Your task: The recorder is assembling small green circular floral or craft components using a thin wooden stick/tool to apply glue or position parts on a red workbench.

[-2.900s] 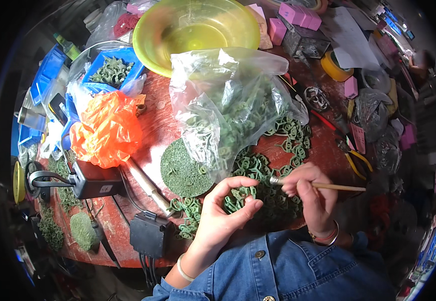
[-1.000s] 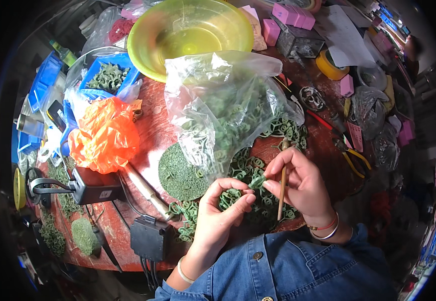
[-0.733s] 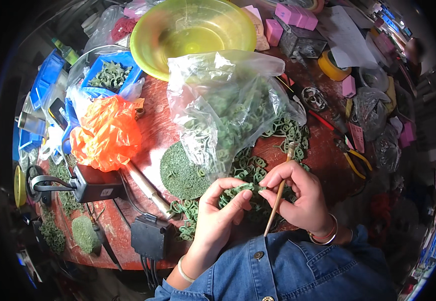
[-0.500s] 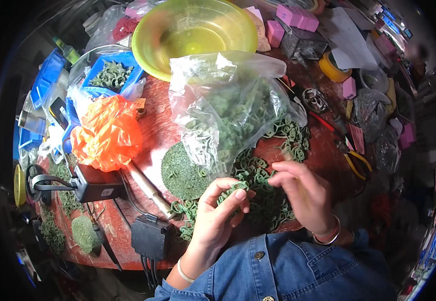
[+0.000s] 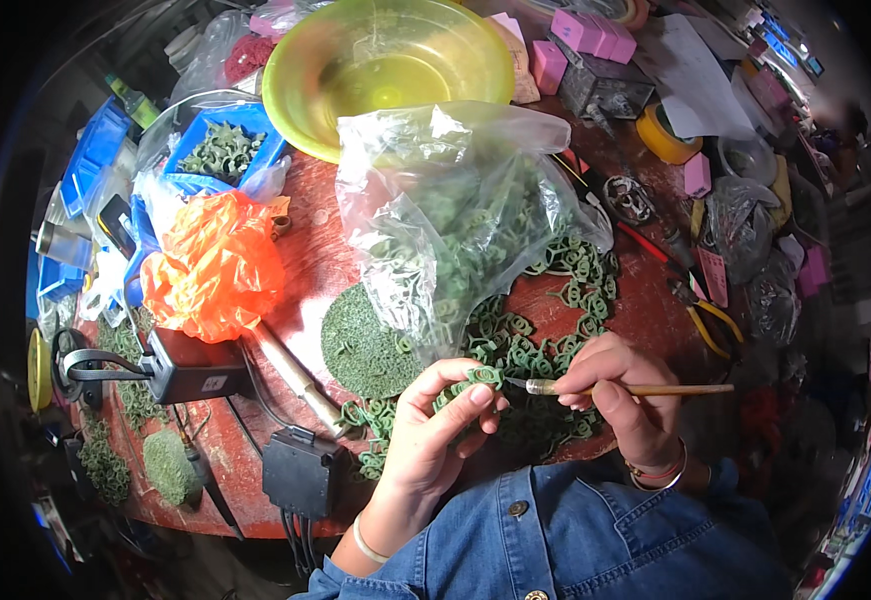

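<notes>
My left hand pinches a small green ring-shaped piece between thumb and fingers; more green shows inside the curled fingers. Held level in my right hand is a slim wooden-handled tool with a metal collar. Its thin dark tip points left and comes right up to the ring; whether they touch I cannot tell. Under and beyond both hands lies a pile of similar green rings. A clear plastic bag with many more of them spreads over the pile's far side.
A round green textured disc lies left of the bag. Beyond stands a yellow-green basin. An orange plastic bag, a black box with cables and a blue bin are at left; pliers and yellow tape at right.
The wooden-handled tool now shows in my right hand, which has turned and lowered slightly; earlier no tool was visible there. My left hand keeps nearly the same place, holding the green ring.
</notes>
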